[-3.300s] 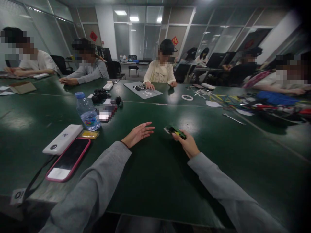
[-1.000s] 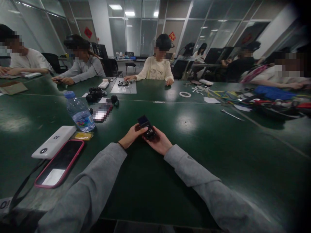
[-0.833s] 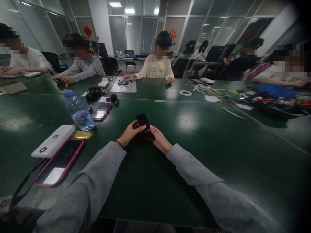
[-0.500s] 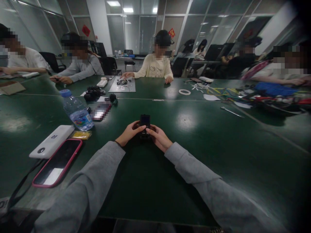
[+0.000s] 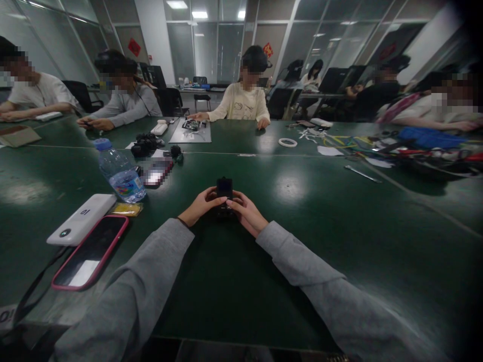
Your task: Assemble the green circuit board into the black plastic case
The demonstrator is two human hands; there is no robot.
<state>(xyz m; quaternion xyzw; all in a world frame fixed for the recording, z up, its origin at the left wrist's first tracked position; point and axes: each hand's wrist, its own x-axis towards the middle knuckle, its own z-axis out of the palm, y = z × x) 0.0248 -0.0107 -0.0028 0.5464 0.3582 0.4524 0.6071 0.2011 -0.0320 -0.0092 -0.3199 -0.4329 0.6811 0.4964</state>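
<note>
Both my hands meet at the middle of the green table, around a small black device (image 5: 225,188) with a dark, square screen-like face on its upper part. My left hand (image 5: 202,205) grips its left side, thumb laid across the front. From the right, my right hand (image 5: 248,210) holds the same device, its thumb tip close to the other thumb below the dark face. The fingers behind the device are mostly hidden. Its lower part is too dark to make out.
Left of my arms are a water bottle (image 5: 119,173), a white power bank (image 5: 81,219), a pink-edged phone (image 5: 91,251) and a yellow packet (image 5: 127,209). A wrench (image 5: 363,174) and tangled cables (image 5: 400,151) lie to the right. Several people sit around the table.
My hands keep the same hold on the black device, with hardly any movement. Across the table, a person's hand has shifted slightly over the dark item on the white sheet.
</note>
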